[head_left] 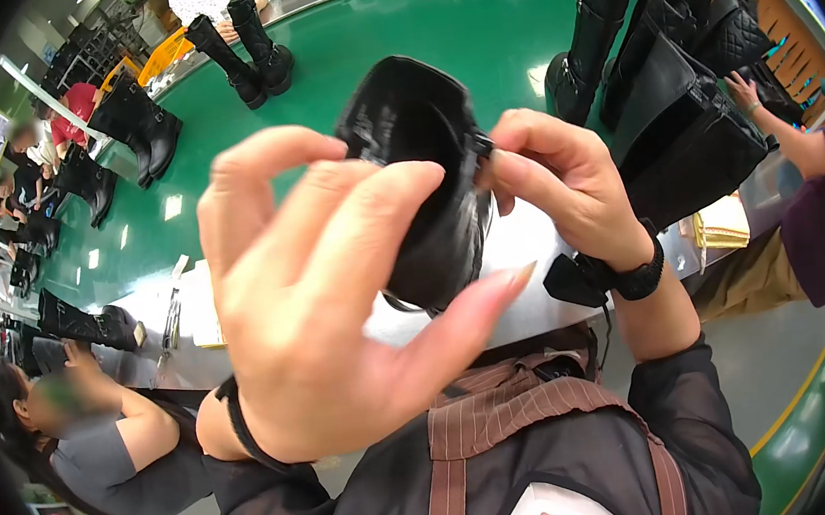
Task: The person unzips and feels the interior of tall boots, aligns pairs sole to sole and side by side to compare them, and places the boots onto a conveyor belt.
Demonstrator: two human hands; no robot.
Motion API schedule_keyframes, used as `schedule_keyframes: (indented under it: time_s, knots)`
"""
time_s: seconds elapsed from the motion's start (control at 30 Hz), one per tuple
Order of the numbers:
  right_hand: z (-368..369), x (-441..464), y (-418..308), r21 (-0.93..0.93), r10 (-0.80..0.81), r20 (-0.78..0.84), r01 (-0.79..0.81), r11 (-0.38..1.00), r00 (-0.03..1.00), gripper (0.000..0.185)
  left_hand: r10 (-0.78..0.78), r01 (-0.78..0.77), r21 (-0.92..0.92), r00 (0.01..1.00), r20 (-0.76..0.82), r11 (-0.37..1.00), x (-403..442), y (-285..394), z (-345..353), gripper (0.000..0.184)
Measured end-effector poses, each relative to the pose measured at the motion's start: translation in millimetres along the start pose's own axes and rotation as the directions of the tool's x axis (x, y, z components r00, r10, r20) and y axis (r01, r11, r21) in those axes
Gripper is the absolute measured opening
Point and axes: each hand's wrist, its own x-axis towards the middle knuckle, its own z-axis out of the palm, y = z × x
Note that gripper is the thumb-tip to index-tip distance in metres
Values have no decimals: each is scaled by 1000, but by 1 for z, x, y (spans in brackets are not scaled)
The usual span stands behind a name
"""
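A black boot point(431, 245) stands at the centre, its open top facing the camera. My right hand point(565, 176) pinches the right edge of the boot's opening, near a small dark tab or strap end. In front of the boot's left side is my left hand point(325, 287), nearer the camera, its fingers spread and curved over the opening. The thumb of that hand is apart from the fingers, and nothing shows between them. The left hand hides part of the boot's shaft.
Several black boots point(681, 129) crowd the right side, beside a co-worker's arm point(803, 141). Yellowish cloths point(721, 223) lie there. More boots point(261, 57) stand on the green table point(349, 33). A person point(119, 429) sits at the left.
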Motion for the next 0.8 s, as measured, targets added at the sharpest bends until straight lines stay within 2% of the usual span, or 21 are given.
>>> schedule_keyframes:
  time_s: [0.13,0.2,0.27,0.3,0.33,0.4,0.47,0.5,0.53,0.57,0.6,0.67,0.7,0.73,0.8]
  knots:
    - [8,6,1,-9,53,-15,-53,999,998,19,5,4,93,995,-97,996,-4,-7,29,26]
    - [6,7,7,1,57,-34,-57,998,998,18,1,4,46,994,-108,999,-3,-5,32,18]
    - [2,7,15,-291,-92,19,93,952,996,16,-118,125,34,980,-159,992,-5,-4,36,16]
    - [2,4,22,-292,-28,11,30,956,1000,16,-102,111,37,976,-190,993,-5,-9,38,14]
    - [-2,-1,31,-423,-21,70,48,905,997,16,-133,143,23,956,-262,989,-4,-12,44,14]
    - [-12,-20,66,-511,36,205,76,856,978,14,-191,200,8,943,-272,980,-7,-19,44,15]
    - [-20,-51,98,-502,214,232,-72,862,949,14,-207,222,27,941,-266,975,-9,-23,41,16]
    - [-22,-59,96,-563,388,223,-207,800,894,16,-157,174,53,959,-235,983,-10,-23,39,16]
    - [-27,-61,94,-562,387,223,-206,801,894,16,-106,124,78,973,-204,989,-11,-24,36,16]
    - [-32,-60,89,-527,334,164,-203,825,928,16,-109,113,34,988,-111,993,-15,-23,30,23]
    - [-33,-59,81,-489,278,100,-196,850,955,20,-107,111,38,989,-105,993,-14,-19,22,23]
    - [-29,-43,46,-414,51,-113,-94,906,992,48,23,-28,41,994,104,999,-11,-12,7,34]
    - [-24,-35,26,-314,23,-147,-68,947,989,59,53,-58,32,986,157,998,-14,-10,3,41]
    - [-16,-29,8,-209,0,-183,-39,977,983,71,79,-91,43,968,237,995,-14,-6,-3,39]
    - [3,-20,-13,-384,28,-122,-73,920,992,79,127,-143,42,956,263,989,-17,-4,-9,35]
